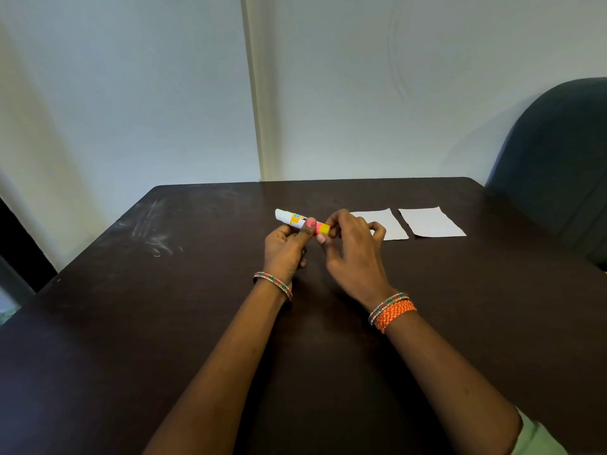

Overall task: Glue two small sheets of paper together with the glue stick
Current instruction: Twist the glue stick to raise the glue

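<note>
A glue stick (297, 219) with a white cap end, a yellow label and a yellow base is held level above the dark table (197, 323). My left hand (285, 251) grips its middle, thumb on top. My right hand (351, 247) pinches the yellow base end with its fingertips. Two small white sheets of paper lie flat side by side beyond my right hand: the left sheet (389, 224), partly hidden by my fingers, and the right sheet (432, 222).
A dark blue chair back (558, 165) stands at the table's right rear corner. A pale wall runs along the far edge. Whitish scuff marks (154, 231) show on the table's left part.
</note>
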